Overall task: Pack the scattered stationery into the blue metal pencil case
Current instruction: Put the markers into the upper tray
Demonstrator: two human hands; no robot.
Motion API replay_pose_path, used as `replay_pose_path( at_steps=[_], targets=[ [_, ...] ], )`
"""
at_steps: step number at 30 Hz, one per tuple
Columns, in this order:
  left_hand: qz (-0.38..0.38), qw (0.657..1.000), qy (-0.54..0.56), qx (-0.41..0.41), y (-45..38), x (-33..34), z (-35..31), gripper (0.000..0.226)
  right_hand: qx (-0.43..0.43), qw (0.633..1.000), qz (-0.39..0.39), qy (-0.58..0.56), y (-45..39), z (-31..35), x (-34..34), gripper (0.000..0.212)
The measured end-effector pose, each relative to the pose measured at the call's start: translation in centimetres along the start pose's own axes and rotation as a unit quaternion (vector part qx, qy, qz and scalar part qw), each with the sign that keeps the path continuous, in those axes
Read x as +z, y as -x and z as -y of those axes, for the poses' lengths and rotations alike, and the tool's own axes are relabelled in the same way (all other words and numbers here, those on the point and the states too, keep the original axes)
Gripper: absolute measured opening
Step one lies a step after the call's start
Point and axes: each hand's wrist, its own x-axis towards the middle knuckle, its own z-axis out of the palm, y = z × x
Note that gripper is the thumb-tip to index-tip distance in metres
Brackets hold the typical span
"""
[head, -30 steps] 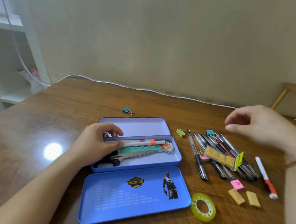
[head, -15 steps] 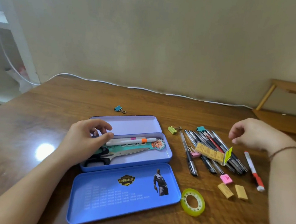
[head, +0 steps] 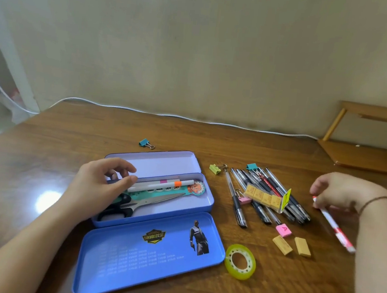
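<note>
The blue metal pencil case [head: 202, 204] lies open at the centre of the brown wooden bench [head: 44, 160], its printed lid [head: 129, 265] folded toward six o'clock. Inside sit black-handled scissors [head: 134, 205], a teal ruler [head: 160, 189] and a white marker with an orange band [head: 160, 185]. The left hand [head: 99, 184] rests over the case's nine o'clock end, its grip loosely curled, fingertips touching the white marker. At three o'clock the right hand [head: 339, 193] pinches the top of a red-and-white pen [head: 336, 228] lying on the bench. Between them a cluster of black pens [head: 265, 195] lies under a clear pack of yellow erasers [head: 263, 198]; a yellow-green tape roll [head: 240, 261] sits at five o'clock.
</note>
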Motion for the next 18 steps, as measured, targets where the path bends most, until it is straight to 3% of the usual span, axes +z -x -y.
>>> replay_pose_path(
  at_steps=[2, 4, 6, 7, 9, 11, 12, 14, 18],
  targets=[
    [-0.002, 1.0, 0.004, -0.004, 0.0, 0.0, 0.0, 0.008, -0.012, 1.0, -0.015, -0.017, 0.6, -0.2, -1.2, 0.019],
    [-0.001, 1.0, 0.003, -0.006, 0.0, 0.0, 0.1, 0.011, -0.089, 0.991, -0.095, -0.044, 1.1, -0.2, -3.4, 0.019],
    [0.002, 1.0, 0.002, -0.008, 0.0, 0.0, 0.1, 0.014, -0.215, 0.95, -0.183, -0.135, 2.5, 1.0, -5.7, 0.017],
    [0.003, 1.0, 0.002, -0.009, 0.0, -0.1, 0.1, 0.015, -0.273, 0.918, -0.185, -0.222, 3.9, 2.2, -6.4, 0.007],
    [0.01, 1.0, 0.005, -0.015, 0.0, -0.1, 0.1, 0.017, -0.363, 0.844, -0.125, -0.375, 7.5, 5.4, -6.1, 0.03],
    [0.02, 1.0, 0.003, -0.02, -0.1, -0.2, 0.2, 0.019, -0.432, 0.771, -0.026, -0.467, 10.0, 8.5, -3.8, 0.024],
    [0.024, 1.0, 0.001, -0.021, -0.1, -0.3, 0.3, 0.02, -0.448, 0.757, 0.015, -0.476, 10.7, 10.0, -2.3, 0.017],
    [0.03, 0.999, 0.0, -0.023, -0.2, -0.4, 0.4, 0.019, -0.444, 0.778, 0.043, -0.442, 11.2, 12.6, 1.2, 0.011],
    [0.027, 0.999, 0.008, -0.034, -0.4, -0.5, 0.6, 0.016, -0.402, 0.851, -0.007, -0.337, 9.6, 15.5, 7.0, 0.008]
  ],
)
